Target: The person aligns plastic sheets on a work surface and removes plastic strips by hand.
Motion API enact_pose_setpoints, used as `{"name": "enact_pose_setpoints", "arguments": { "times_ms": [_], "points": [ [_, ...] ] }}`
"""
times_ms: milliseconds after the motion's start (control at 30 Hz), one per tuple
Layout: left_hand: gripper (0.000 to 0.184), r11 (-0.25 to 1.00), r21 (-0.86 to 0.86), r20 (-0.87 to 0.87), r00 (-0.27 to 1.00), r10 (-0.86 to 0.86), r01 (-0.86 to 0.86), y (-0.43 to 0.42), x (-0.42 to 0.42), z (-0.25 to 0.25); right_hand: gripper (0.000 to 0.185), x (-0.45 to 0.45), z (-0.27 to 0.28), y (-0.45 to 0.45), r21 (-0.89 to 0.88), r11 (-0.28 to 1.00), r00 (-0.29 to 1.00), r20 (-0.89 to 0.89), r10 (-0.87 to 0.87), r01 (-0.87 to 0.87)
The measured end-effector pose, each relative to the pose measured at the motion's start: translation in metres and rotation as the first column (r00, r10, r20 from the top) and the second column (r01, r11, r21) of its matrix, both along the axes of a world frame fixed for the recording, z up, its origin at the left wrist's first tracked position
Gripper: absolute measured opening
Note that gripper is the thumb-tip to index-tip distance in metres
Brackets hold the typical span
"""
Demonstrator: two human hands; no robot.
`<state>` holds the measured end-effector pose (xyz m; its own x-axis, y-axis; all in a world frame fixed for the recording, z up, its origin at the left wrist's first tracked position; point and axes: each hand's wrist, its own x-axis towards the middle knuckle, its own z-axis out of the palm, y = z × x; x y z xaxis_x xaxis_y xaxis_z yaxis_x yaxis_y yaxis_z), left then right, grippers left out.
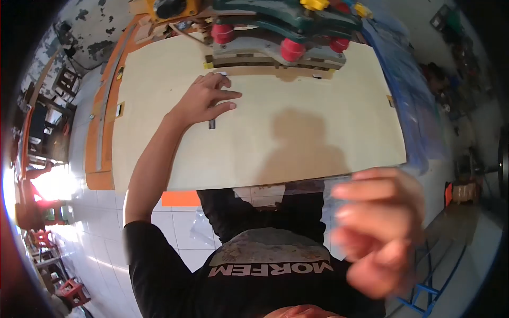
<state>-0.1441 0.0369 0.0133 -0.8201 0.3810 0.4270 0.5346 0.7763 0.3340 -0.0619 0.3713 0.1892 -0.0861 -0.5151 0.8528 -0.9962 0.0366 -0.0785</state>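
Note:
My left hand (208,98) rests on a large cream sheet (328,127), fingers spread and pointing right, with nothing visible in its grasp. A small white piece (222,73) lies by its far fingertips, and a small dark piece (212,124) lies just below its thumb. Raised close to the camera at the lower right is my right hand (376,228), blurred, with its fingers curled together; whatever it may hold cannot be made out. Beyond the left hand, a green and grey clamp-like machine (260,45) with red knobs stands over the sheet's far edge.
Under the sheet's left side shows an orange board (98,153) with a metal strip. Blue plastic (413,100) covers the right side. Small tabs sit at the sheet's left (119,109) and right edges. Red stools (71,291) and a blue metal frame (427,291) stand on the floor.

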Motion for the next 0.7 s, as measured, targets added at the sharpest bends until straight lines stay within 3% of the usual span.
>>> {"name": "enact_pose_setpoints", "arguments": {
  "times_ms": [100,167,233,267,333,467,533,600,667,700],
  "points": [
    [0.033,1.0,0.007,0.001,1.0,-0.027,0.027,-0.002,0.0,-0.002,0.013,-0.013,-0.051,0.038,-0.361,0.899,0.91,0.405,-0.09,0.249],
    [0.033,0.999,0.009,-0.013,0.999,-0.03,0.031,-0.003,-0.001,-0.004,0.023,-0.053,-0.076,0.079,0.12,0.873,0.741,0.482,-0.468,0.473],
    [0.032,0.999,0.008,-0.027,0.999,-0.042,0.043,-0.004,-0.001,-0.006,0.035,-0.084,-0.11,0.095,0.389,0.826,0.67,0.487,-0.561,0.409],
    [0.032,0.999,-0.006,-0.034,0.999,-0.039,0.039,-0.004,-0.001,-0.006,0.035,-0.088,-0.126,0.094,0.388,0.824,0.671,0.482,-0.564,0.414],
    [0.032,0.999,-0.021,-0.05,0.998,-0.041,0.04,-0.004,-0.001,-0.006,0.045,-0.092,-0.145,0.086,0.524,0.747,0.735,0.296,-0.61,0.409],
    [0.031,0.998,-0.003,-0.02,0.998,-0.055,0.055,-0.005,-0.002,-0.008,0.05,-0.096,-0.158,0.063,0.602,0.708,0.751,0.256,-0.609,0.369],
    [0.031,0.998,0.008,0.008,0.998,-0.055,0.055,-0.003,-0.002,-0.007,0.052,-0.11,-0.164,0.058,0.732,0.643,0.773,0.268,-0.575,0.225],
    [0.032,0.999,-0.008,-0.023,0.998,-0.052,0.052,-0.004,-0.001,-0.007,0.053,-0.135,-0.174,0.077,0.746,0.62,0.776,0.234,-0.586,0.243],
    [0.032,0.998,0.005,-0.03,0.998,-0.063,0.063,-0.004,-0.002,-0.008,0.051,-0.149,-0.171,0.094,0.733,0.406,0.46,0.144,-0.876,0.545],
    [0.032,0.997,0.014,-0.027,0.997,-0.076,0.076,-0.006,-0.003,-0.008,0.045,-0.155,-0.173,0.107,0.683,0.484,0.471,0.227,-0.852,0.547]
  ]
}}
